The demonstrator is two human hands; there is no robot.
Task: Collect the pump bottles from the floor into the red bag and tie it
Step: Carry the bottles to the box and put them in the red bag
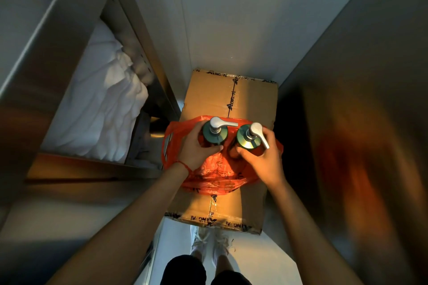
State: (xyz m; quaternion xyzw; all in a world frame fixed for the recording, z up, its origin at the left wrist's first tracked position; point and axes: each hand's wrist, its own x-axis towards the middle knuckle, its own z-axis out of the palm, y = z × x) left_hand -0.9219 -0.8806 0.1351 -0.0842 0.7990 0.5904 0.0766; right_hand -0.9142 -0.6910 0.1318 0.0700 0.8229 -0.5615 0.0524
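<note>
A red plastic bag (215,169) lies open on top of a taped cardboard box (250,99). Two dark green pump bottles with silver pump heads stand upright over the bag. My left hand (196,148) grips the left bottle (216,135) around its body. My right hand (261,157) grips the right bottle (249,137) the same way. The two bottles stand side by side, almost touching. The bottles' lower parts are hidden by my hands and the bag.
A metal shelf unit (139,58) with white folded linen (104,104) stands to the left. A steel wall (359,99) closes the right side. My feet in white shoes (210,243) stand on the pale floor just before the box.
</note>
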